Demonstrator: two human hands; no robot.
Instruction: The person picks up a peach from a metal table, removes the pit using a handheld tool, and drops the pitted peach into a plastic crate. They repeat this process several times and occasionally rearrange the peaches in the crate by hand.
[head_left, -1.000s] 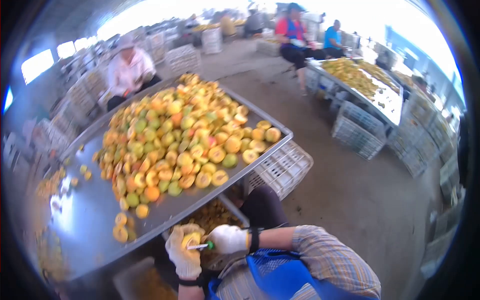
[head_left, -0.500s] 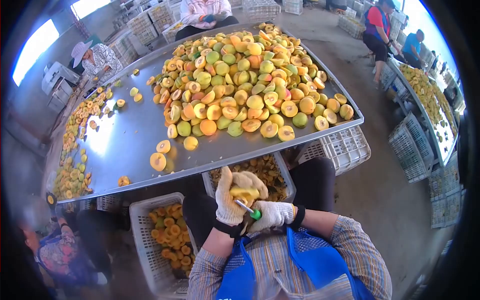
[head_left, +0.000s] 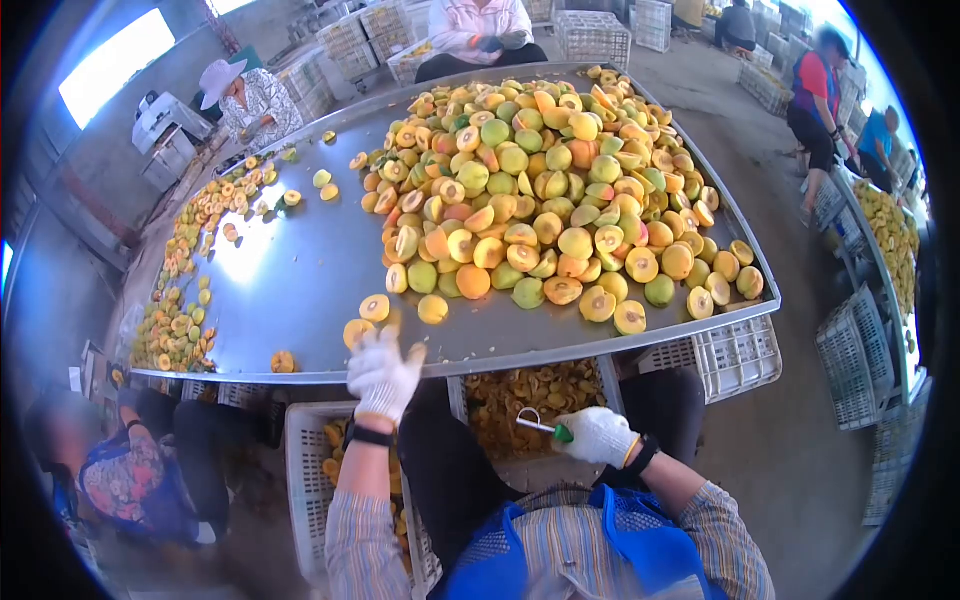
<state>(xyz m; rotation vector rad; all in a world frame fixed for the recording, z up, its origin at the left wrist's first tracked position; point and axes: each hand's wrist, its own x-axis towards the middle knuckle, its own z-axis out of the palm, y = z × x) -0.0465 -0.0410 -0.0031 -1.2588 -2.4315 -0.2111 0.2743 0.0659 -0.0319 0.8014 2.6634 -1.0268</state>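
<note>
My left hand (head_left: pixel 384 378), in a white glove, reaches over the near edge of the metal table with its fingers apart. Just beyond its fingertips lies a cut peach half (head_left: pixel 357 332), and another peach half (head_left: pixel 375 307) sits close behind that one. In my gloved right hand (head_left: pixel 600 438) is a pitting tool (head_left: pixel 535 424) with a green handle and a metal loop at its tip, pointing left. Below the tool, between my knees, stands a crate (head_left: pixel 612 384) holding peach scraps.
A big heap of peaches (head_left: pixel 540 190), many halved, covers much of the metal table (head_left: pixel 320 345). At my left stands a white crate (head_left: pixel 303 470) of peach halves, partly behind my arm. Several people sit or stand around; one person (head_left: pixel 140 470) is close on the left.
My hands have moved apart. The left one no longer holds a peach half and has gone forward-left to the table; the right has shifted right with the tool. The view has turned slightly.
</note>
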